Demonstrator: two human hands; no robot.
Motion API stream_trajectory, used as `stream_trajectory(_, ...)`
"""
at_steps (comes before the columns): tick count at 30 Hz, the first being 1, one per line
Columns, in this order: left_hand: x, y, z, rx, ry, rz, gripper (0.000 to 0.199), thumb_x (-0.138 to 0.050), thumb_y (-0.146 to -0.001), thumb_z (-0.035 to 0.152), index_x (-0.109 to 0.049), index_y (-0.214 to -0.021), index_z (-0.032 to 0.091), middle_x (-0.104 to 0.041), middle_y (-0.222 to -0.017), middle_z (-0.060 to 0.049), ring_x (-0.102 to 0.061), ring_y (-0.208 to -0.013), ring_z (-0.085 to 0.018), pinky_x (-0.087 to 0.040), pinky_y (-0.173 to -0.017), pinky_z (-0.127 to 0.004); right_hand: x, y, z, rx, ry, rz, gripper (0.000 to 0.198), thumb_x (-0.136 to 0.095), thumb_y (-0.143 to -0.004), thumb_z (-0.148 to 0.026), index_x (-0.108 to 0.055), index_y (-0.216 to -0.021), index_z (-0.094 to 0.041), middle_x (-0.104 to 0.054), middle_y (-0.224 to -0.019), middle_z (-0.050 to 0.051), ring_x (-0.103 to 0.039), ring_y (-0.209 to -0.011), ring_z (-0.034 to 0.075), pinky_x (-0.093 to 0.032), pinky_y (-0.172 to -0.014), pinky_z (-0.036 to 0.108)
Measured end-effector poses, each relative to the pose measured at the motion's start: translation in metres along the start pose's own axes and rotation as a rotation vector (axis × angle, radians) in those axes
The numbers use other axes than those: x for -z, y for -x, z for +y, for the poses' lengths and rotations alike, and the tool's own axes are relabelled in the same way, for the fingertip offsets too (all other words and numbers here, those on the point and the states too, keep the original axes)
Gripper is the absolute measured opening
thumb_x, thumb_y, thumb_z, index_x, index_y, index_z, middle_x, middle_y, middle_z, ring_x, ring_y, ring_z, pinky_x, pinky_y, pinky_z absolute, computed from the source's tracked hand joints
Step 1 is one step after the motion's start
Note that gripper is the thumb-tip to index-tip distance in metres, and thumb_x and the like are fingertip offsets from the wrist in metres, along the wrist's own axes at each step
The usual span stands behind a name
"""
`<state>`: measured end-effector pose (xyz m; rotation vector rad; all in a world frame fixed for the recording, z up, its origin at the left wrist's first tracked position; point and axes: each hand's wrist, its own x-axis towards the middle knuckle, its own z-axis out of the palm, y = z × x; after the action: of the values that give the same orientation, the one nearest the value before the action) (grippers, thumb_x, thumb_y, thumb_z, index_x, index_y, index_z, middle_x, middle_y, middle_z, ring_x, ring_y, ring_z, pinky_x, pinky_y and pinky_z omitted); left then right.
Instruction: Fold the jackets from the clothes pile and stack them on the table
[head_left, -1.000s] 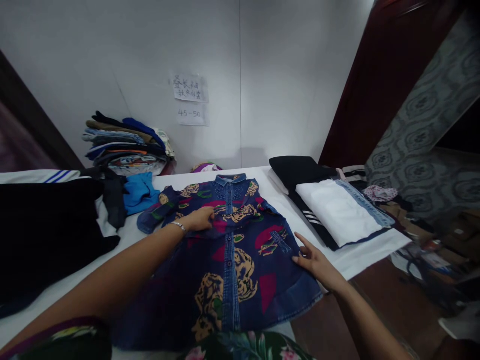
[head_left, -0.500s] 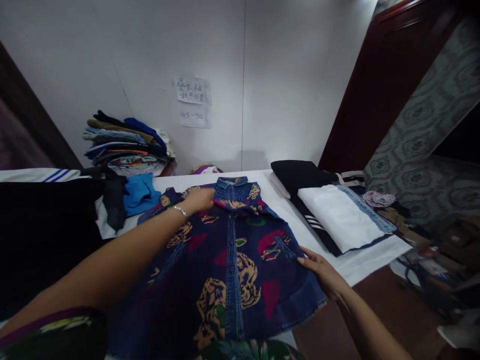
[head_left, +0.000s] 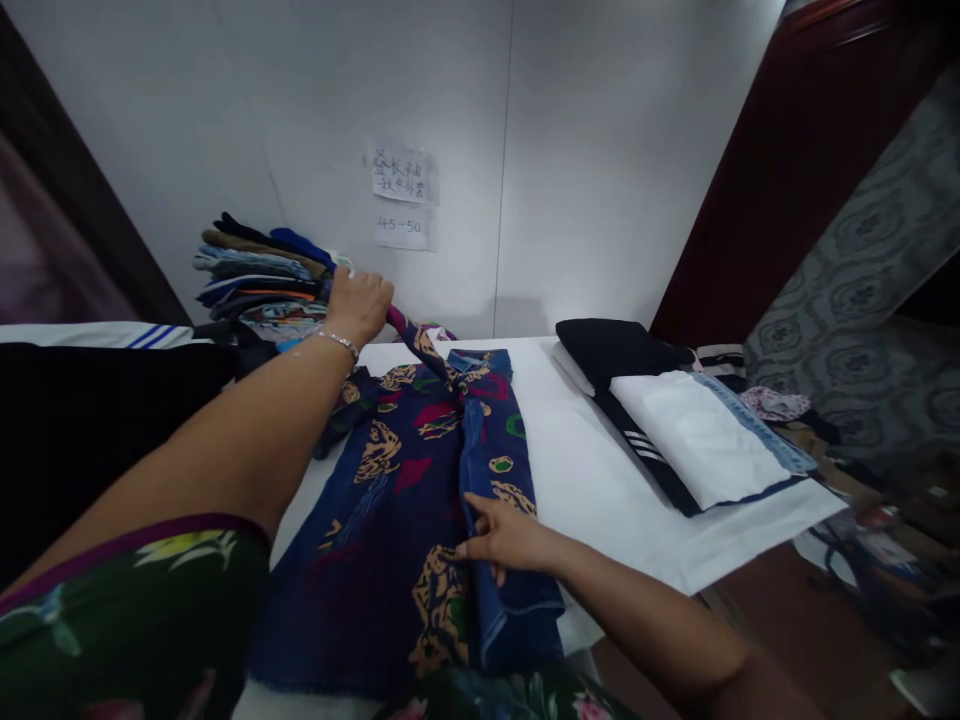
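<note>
Worktop (head_left: 600,480), white-covered, carries all items; no bin, box or basket is in view, so nothing is contained, only stacked. Black garment (head_left: 90,420) lies spread well to the left of the left hand. Printed denim shirt (head_left: 405,500) lies lengthwise beneath both hands, its right side folded over toward the middle; its hem hangs at the near edge. Folded pile (head_left: 675,430), black beneath and white on top, sits to the right of the right hand, apart from the shirt. Clothes stack (head_left: 255,275) stands against the wall, just left of the left hand. Left hand (head_left: 360,305) is raised past the collar, fingers closed on a sleeve of the shirt; right hand (head_left: 506,535) rests on the folded edge, fingers spread flat.

Risks, as judged: the lifted sleeve may drag the collar askew; the raised hand may knock the clothes stack; the overhanging hem may pull the shirt off the edge.
</note>
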<state>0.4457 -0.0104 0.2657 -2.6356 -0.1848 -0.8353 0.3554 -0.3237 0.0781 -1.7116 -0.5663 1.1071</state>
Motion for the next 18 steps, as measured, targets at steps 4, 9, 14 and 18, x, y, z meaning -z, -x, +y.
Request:
stream_trajectory(4,-0.03,0.029,-0.006,0.021,-0.041,-0.087,0.026,-0.036,-0.089,0.008,-0.062,-0.092,0.008,-0.063,-0.095,-0.016,-0.055,-0.1,-0.027,-0.03,-0.09,-0.043,-0.013,-0.014,0.014,-0.022,0.049,-0.073,0.09,-0.066,-0.078,-0.027,-0.016,-0.152,-0.015,-0.061,-0.085,0.001,-0.057,-0.048,0.011,-0.048,-0.044,0.024)
stream_trajectory(9,-0.047,0.055,-0.012,0.14,0.051,-0.222,0.027,-0.034,-0.089,0.008,-0.06,-0.095,0.007,-0.06,-0.1,-0.018,-0.05,-0.103,-0.028,-0.03,-0.092,-0.046,-0.012,0.002,0.012,0.243,0.423,0.051,0.059,-0.059,-0.085,-0.03,-0.043,-0.142,-0.019,-0.066,-0.094,0.005,-0.064,-0.076,0.017,-0.053,-0.073,0.031)
stream_trajectory(14,-0.052,0.084,0.016,0.136,0.184,-0.315,0.018,-0.043,-0.085,0.009,-0.06,-0.092,0.006,-0.06,-0.103,-0.015,-0.049,-0.106,-0.025,-0.033,-0.095,-0.042,-0.008,0.012,0.017,0.604,0.875,0.147,0.041,-0.061,-0.083,-0.026,-0.062,-0.123,-0.017,-0.064,-0.112,0.012,-0.056,-0.106,0.024,-0.043,-0.097,0.038)
stream_trajectory(18,-0.053,0.126,0.073,0.111,0.343,-0.425,0.018,-0.049,-0.087,0.027,-0.062,-0.09,0.015,-0.065,-0.096,-0.009,-0.059,-0.089,-0.021,-0.042,-0.078,-0.031,0.013,0.024,0.033,0.766,0.654,0.241,0.034,-0.054,-0.089,-0.029,-0.063,-0.121,-0.023,-0.062,-0.122,0.008,-0.053,-0.116,0.02,-0.041,-0.103,0.037)
